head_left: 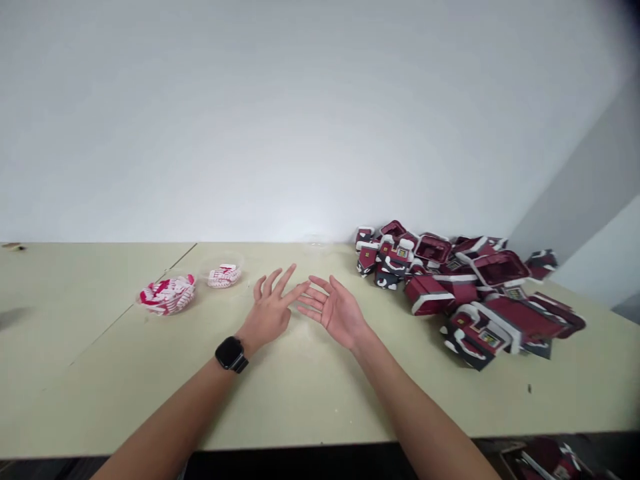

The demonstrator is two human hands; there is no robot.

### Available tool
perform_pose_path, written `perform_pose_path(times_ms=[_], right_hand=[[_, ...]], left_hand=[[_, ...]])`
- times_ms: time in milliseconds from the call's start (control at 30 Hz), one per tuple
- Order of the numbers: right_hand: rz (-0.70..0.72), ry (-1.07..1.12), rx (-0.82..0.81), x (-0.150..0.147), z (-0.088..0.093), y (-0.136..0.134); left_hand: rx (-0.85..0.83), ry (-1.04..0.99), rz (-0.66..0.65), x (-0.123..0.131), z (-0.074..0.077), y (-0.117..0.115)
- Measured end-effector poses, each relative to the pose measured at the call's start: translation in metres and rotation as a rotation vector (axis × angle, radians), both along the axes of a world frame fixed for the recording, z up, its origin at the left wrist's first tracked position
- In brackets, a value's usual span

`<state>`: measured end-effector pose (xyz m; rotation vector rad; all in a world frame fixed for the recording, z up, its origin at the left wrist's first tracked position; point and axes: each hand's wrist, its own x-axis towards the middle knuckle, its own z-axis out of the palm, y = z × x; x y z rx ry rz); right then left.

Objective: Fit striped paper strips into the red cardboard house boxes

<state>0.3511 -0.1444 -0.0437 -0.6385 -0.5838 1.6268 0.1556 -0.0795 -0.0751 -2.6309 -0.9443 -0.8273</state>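
Left hand (270, 310) and right hand (336, 310) are both empty, fingers spread, over mid table (300, 407). Left fingertips just meet the right's. Right palm showing. Watch (231, 354) on left wrist. Small tub (223, 275) of red-white pieces near, left of hands. Big tub (167, 295) further left. Box pile (465, 287) to the right, apart from the hands.

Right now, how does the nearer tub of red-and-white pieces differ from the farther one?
The nearer tub is heaped with pieces showing much red; the farther tub holds a smaller, mostly white pile. The nearer tub sits further left; the farther tub is closer to the left hand. Both are clear, shallow and rest untouched on the table.
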Motion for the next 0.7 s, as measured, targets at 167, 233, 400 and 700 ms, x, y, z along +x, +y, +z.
perform_pose_path(times_ms=[167, 233, 400, 700], right_hand=[[-0.084, -0.03, -0.027, 0.004, 0.0, 0.002], [-0.078, -0.019, -0.012, 0.006, 0.002, 0.001], [-0.048, 0.013, 0.017, 0.008, 0.002, 0.002], [-0.037, 0.125, 0.03, 0.006, -0.004, 0.006]], left_hand=[[0.051, -0.023, -0.063, -0.004, 0.002, 0.002], [0.057, 0.024, -0.103, -0.003, 0.0, 0.001], [0.017, 0.075, -0.083, 0.001, -0.007, 0.006], [0.072, 0.162, -0.197, 0.009, -0.001, -0.008]])
